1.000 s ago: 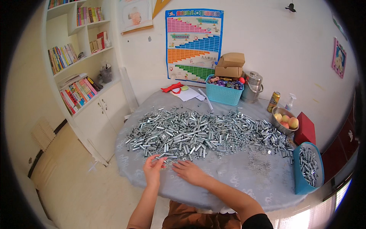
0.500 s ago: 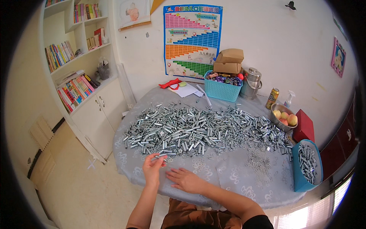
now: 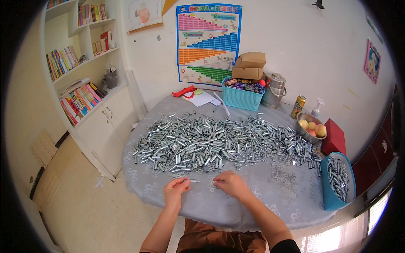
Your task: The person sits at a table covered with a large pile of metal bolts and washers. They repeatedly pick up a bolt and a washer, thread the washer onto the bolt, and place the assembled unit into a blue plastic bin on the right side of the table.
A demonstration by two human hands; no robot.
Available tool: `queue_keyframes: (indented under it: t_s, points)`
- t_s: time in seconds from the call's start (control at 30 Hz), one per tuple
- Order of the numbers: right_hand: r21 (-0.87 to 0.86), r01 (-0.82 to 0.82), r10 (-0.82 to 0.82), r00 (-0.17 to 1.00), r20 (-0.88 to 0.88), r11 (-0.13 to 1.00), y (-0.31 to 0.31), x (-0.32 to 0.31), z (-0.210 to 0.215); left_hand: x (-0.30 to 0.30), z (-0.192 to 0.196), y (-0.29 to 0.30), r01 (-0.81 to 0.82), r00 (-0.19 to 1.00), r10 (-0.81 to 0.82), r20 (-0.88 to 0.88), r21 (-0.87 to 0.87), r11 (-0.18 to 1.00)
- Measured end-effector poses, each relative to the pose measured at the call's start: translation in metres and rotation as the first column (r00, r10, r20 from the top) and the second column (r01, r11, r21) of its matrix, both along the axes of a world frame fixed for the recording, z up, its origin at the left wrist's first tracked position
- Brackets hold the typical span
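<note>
Above the near edge of the table, my left hand (image 3: pixel 173 193) pinches a thin silvery metal bolt (image 3: pixel 194 181), its free end pointing right. My right hand (image 3: pixel 232 185) is a short way to the right, thumb and fingertips pressed together over the cloth. Whatever small thing may be between them is too small to make out. A few loose washers (image 3: pixel 211 189) lie on the cloth beside these fingertips. Beyond both hands spreads a wide heap of metal bolts and sleeves (image 3: pixel 211 141), with nuts and washers along its near side.
A patch of small washers (image 3: pixel 283 176) lies on the grey tablecloth (image 3: pixel 253 211) at right. Beside it stands a blue bin (image 3: pixel 333 204) of metal sleeves. Farther back are a fruit bowl (image 3: pixel 304 134), a red box (image 3: pixel 334 137), a can (image 3: pixel 298 106), a turquoise basket (image 3: pixel 240 99) and a steel pot (image 3: pixel 274 90).
My right hand has lifted from lying flat on the cloth, moved right and away from me, and closed its fingertips. My left hand has come slightly nearer, still holding the bolt.
</note>
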State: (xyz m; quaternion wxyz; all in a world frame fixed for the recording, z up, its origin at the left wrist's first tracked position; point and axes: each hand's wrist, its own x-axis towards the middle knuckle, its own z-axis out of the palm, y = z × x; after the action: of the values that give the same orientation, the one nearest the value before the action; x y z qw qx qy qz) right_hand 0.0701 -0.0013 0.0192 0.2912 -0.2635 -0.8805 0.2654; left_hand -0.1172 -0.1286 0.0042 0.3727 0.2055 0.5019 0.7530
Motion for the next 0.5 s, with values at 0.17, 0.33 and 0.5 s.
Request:
queue_keyframes:
  t_s: [0.17,0.33,0.5]
  points:
    - [0.038,-0.063,0.059,0.993,0.107,0.997,-0.004,-0.016,-0.005,0.006,-0.002,0.001,0.035,0.998,-0.034,0.046,-0.032,0.999]
    - [0.099,-0.048,0.038,0.994,0.105,0.994,-0.004,-0.02,-0.01,0.01,0.001,-0.001,0.033,0.994,-0.026,0.106,-0.06,0.998]
    - [0.112,-0.054,0.041,0.993,0.108,0.992,-0.005,-0.017,-0.003,0.016,0.0,0.003,0.069,0.989,-0.063,0.131,-0.042,0.997]
